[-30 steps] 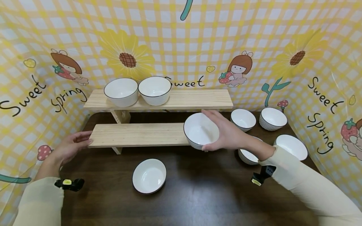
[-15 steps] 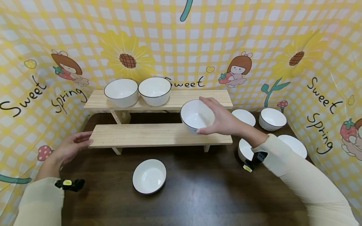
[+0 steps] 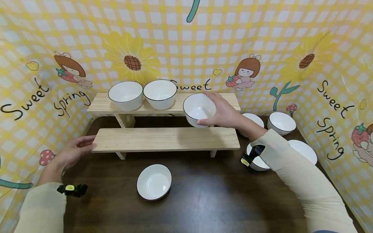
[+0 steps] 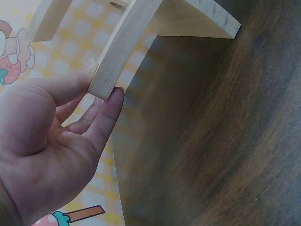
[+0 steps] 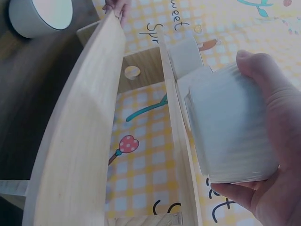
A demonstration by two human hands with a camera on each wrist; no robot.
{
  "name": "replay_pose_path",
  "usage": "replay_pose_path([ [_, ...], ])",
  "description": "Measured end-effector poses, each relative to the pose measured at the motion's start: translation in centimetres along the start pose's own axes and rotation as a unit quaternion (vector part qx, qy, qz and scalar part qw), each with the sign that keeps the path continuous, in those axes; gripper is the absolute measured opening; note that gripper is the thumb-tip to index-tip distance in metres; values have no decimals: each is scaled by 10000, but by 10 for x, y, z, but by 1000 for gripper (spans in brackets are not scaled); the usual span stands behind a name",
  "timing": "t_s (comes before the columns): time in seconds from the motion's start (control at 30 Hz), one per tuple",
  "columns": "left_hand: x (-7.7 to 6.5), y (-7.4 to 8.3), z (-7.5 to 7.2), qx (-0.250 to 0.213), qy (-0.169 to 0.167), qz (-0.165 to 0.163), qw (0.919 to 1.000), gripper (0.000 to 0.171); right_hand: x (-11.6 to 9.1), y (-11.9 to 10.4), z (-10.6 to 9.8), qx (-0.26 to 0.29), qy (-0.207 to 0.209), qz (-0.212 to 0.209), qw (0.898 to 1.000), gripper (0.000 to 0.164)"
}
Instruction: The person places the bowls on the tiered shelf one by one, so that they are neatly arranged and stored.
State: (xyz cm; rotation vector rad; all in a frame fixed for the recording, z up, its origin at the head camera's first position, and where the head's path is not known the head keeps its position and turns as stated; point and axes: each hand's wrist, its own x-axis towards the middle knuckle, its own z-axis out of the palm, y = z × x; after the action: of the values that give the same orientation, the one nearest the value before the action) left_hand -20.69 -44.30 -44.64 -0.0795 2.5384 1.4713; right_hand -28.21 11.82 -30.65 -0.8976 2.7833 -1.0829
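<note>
In the head view my right hand (image 3: 222, 111) grips a white bowl (image 3: 199, 106) with a dark rim by its right side, in front of the upper board (image 3: 99, 105) of a two-step wooden shelf. Thumb and fingers spread round the ribbed outside of this bowl (image 5: 230, 125) in the right wrist view. Two similar bowls, the left one (image 3: 126, 95) and the right one (image 3: 160, 94), sit side by side on the upper board. My left hand (image 3: 73, 152) pinches the left end of the lower board (image 3: 163, 139), thumb above and fingers beneath in the left wrist view.
One bowl (image 3: 154, 182) stands on the dark table (image 3: 204, 197) before the shelf. Several more, among them a patterned bowl (image 3: 281, 123), stand to the right, partly behind my right arm. A checked cloth (image 3: 186, 42) encloses the back and sides.
My right hand has lifted the bowl from over the lower board's right part up and back towards the upper board, slightly left. The left hand has kept its place.
</note>
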Motion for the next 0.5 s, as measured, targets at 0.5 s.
replay_pose_path([
  [0.5,2,-1,-1,193,-44,-223,9996,72,30,8,2,128,167,308,9993,108],
])
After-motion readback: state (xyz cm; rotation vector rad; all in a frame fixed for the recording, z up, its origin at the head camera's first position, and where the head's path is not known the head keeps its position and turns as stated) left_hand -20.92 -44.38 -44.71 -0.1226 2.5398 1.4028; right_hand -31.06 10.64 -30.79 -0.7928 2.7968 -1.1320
